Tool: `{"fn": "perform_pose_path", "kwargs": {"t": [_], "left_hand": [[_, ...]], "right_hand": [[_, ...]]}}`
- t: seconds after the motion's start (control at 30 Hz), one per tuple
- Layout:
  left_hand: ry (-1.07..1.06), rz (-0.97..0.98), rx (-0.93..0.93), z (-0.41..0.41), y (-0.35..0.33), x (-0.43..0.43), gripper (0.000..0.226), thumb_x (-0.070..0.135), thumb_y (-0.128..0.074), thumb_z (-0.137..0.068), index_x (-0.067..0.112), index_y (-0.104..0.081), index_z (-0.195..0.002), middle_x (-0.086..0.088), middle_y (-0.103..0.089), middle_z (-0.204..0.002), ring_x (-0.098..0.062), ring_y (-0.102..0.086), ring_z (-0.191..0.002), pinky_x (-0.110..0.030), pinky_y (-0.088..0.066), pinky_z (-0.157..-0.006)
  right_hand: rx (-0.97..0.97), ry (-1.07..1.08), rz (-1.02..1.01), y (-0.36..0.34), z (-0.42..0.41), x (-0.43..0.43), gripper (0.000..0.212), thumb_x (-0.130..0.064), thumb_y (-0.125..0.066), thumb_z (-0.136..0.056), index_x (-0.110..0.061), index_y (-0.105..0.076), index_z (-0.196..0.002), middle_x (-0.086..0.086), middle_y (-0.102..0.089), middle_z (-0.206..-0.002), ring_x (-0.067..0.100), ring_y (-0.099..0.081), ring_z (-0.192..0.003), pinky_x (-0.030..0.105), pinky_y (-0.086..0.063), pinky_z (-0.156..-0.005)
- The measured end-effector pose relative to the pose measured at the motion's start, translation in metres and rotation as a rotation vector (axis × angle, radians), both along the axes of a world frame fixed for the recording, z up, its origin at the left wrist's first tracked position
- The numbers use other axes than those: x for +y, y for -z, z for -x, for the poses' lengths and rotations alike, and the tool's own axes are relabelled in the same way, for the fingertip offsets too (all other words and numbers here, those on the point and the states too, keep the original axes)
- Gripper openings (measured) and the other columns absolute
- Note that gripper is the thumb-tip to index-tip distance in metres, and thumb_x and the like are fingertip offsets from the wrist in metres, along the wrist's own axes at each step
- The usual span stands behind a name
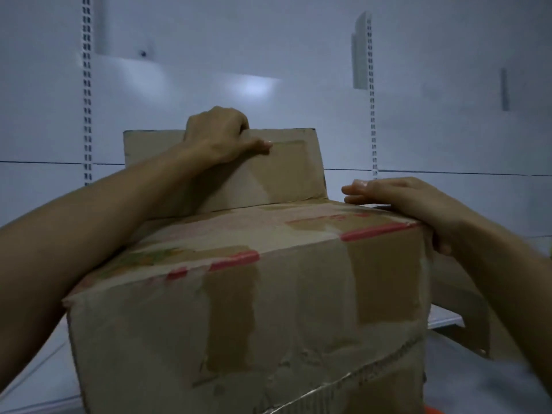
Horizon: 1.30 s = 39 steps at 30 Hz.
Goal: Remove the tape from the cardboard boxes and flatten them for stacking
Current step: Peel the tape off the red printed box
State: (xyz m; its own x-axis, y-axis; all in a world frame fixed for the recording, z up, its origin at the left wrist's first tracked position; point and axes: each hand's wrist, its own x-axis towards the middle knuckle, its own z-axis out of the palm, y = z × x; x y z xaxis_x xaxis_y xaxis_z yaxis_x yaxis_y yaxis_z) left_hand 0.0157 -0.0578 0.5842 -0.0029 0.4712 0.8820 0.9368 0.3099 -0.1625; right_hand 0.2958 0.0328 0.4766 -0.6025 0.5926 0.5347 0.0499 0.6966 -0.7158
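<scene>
Cardboard box [239, 294] (contents hidden): left grip [218, 135] clutches raised flap [268, 174]; right grip [403, 204] flat on top.

We count one box [167, 339] and two hands, a left hand [218, 135] and a right hand [406, 201]. The box shows two open flaps: a back flap [292, 186] and a side flap [460, 306]. Brown tape patches number three: a left patch [230, 318], a right patch [385, 279] and a flap patch [286, 153]. Red marks [236, 259] along the front top edge come to three (a fainter fourth may lie on top). We see two slotted uprights, a left upright [87, 85] and a right upright [372, 115].
</scene>
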Motion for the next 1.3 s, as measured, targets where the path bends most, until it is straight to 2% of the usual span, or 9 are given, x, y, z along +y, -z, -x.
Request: {"fn": "perform_pose_path", "kwargs": {"t": [0.3,0.5,0.67,0.83,0.97,1.07,1.17,1.23,1.3], "left_hand": [[-0.07,-0.065,0.056,0.029,-0.073,-0.05,0.067,0.076,-0.05,-0.075,0.01,-0.063,-0.077,-0.003,-0.059,-0.072,-0.023,-0.055,-0.075,-0.029,-0.032,-0.056],[-0.132,-0.137,0.211,0.017,-0.114,-0.071,0.065,0.078,-0.047,-0.075,0.014,-0.058,-0.071,-0.003,-0.054,-0.071,-0.026,-0.051,-0.075,-0.031,-0.032,-0.058],[-0.16,-0.279,0.326,0.005,-0.121,-0.08,0.068,0.079,-0.044,-0.076,0.012,-0.058,-0.076,-0.007,-0.056,-0.073,-0.025,-0.05,-0.07,-0.032,-0.035,-0.062],[-0.153,-0.26,0.3,0.023,-0.067,-0.054,0.054,0.074,-0.049,-0.078,0.02,-0.046,-0.074,-0.008,-0.058,-0.078,-0.03,-0.055,-0.077,-0.033,-0.03,-0.062],[-0.148,-0.203,0.281,0.051,0.008,-0.025,0.052,0.07,-0.05,-0.08,0.018,-0.049,-0.075,-0.001,-0.053,-0.072,-0.024,-0.05,-0.067,-0.031,-0.023,-0.058],[-0.145,-0.218,0.339,0.079,0.05,-0.008,0.042,0.053,-0.059,-0.084,0.014,-0.059,-0.101,-0.008,-0.062,-0.104,-0.029,-0.056,-0.095,-0.038,-0.033,-0.081],[-0.238,-0.007,0.165,0.105,0.089,-0.002,0.06,0.043,-0.052,-0.091,0.023,-0.034,-0.145,-0.013,-0.012,-0.158,-0.029,-0.014,-0.144,-0.047,-0.013,-0.113],[-0.198,0.189,-0.059,0.117,0.121,-0.01,0.052,0.05,-0.037,-0.097,0.03,-0.034,-0.145,-0.007,0.008,-0.16,-0.023,0.002,-0.147,-0.045,-0.004,-0.118],[-0.096,0.257,-0.244,0.115,0.149,-0.027,0.052,0.056,-0.029,-0.096,0.029,-0.05,-0.136,-0.009,-0.01,-0.159,-0.023,-0.013,-0.145,-0.048,-0.017,-0.115]], "right_hand": [[0.137,-0.195,0.033,-0.073,0.028,-0.013,0.05,-0.063,-0.061,-0.066,-0.031,-0.071,-0.104,-0.005,-0.074,-0.101,0.018,-0.072,-0.088,0.034,-0.057,-0.069],[0.245,-0.195,-0.065,-0.085,0.034,-0.02,0.041,-0.055,-0.054,-0.081,-0.024,-0.072,-0.1,-0.007,-0.075,-0.096,0.008,-0.071,-0.084,0.03,-0.048,-0.075],[0.391,-0.19,-0.22,-0.055,0.068,-0.019,0.033,-0.049,-0.068,-0.071,-0.03,-0.075,-0.096,-0.012,-0.073,-0.101,-0.002,-0.066,-0.091,0.013,-0.05,-0.076],[0.229,0.123,-0.479,0.023,0.132,0.006,0.078,-0.057,-0.071,-0.066,-0.034,-0.046,-0.135,-0.007,-0.034,-0.146,0.007,-0.033,-0.132,0.016,-0.023,-0.1],[0.208,0.103,-0.417,0.103,0.172,0.02,0.084,-0.072,-0.058,-0.066,-0.038,-0.035,-0.138,-0.011,-0.016,-0.153,0.015,-0.031,-0.136,0.024,-0.031,-0.104],[0.178,0.054,-0.419,0.153,0.194,0.021,0.091,-0.08,-0.053,-0.066,-0.046,-0.021,-0.144,-0.022,0.007,-0.154,0.009,-0.018,-0.14,0.03,-0.03,-0.11],[0.231,0.055,-0.41,0.173,0.21,0.026,0.079,-0.066,-0.062,-0.073,-0.053,-0.02,-0.139,-0.02,0.005,-0.155,0.01,-0.02,-0.141,0.032,-0.036,-0.107],[0.238,0.088,-0.403,0.176,0.217,0.03,0.072,-0.048,-0.065,-0.082,-0.057,-0.019,-0.136,-0.013,-0.006,-0.156,0.017,-0.027,-0.141,0.035,-0.042,-0.103],[0.231,0.096,-0.413,0.181,0.225,0.035,0.071,-0.039,-0.064,-0.086,-0.052,-0.02,-0.139,-0.005,-0.015,-0.155,0.022,-0.033,-0.138,0.036,-0.044,-0.098]]}}
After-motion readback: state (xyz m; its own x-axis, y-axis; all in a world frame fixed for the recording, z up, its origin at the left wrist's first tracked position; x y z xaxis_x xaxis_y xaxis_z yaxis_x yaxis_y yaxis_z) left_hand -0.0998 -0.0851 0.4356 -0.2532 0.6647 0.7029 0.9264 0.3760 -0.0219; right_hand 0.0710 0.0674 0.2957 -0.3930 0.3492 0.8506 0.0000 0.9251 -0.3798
